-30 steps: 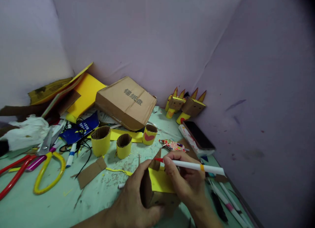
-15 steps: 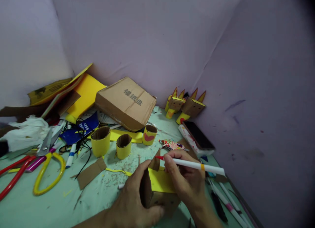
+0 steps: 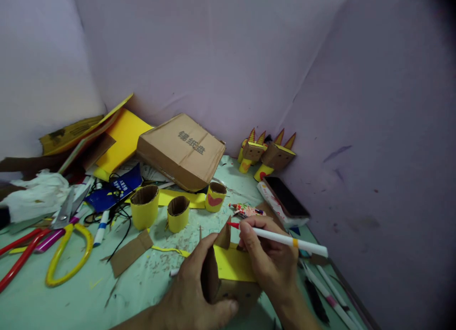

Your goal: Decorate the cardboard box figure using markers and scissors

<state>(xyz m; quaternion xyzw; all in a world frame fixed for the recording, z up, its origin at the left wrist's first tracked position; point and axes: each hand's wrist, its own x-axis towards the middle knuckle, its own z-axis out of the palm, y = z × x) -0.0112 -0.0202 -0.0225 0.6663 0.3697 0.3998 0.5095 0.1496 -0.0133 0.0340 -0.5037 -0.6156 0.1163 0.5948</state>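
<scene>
My left hand [image 3: 194,285] grips a small cardboard box [image 3: 231,273] with a yellow top face, low in the middle of the view. A pointed cardboard ear [image 3: 224,235] stands up at the box's far edge. My right hand [image 3: 267,259] holds a white marker [image 3: 285,238] with a red tip, and the tip touches that ear. My thumb and fingers hide the near side of the box.
Three yellow cardboard rolls [image 3: 144,207] stand behind the box, and a flat brown carton [image 3: 181,149] lies further back. Scissors [image 3: 60,235] with yellow and red handles lie at left. Two finished figures [image 3: 270,154] stand by the wall, with a phone [image 3: 287,197] and several pens [image 3: 331,297] at right.
The marker tip has shifted slightly along the cardboard ear. Both hands keep their hold, and the view has drifted a little.
</scene>
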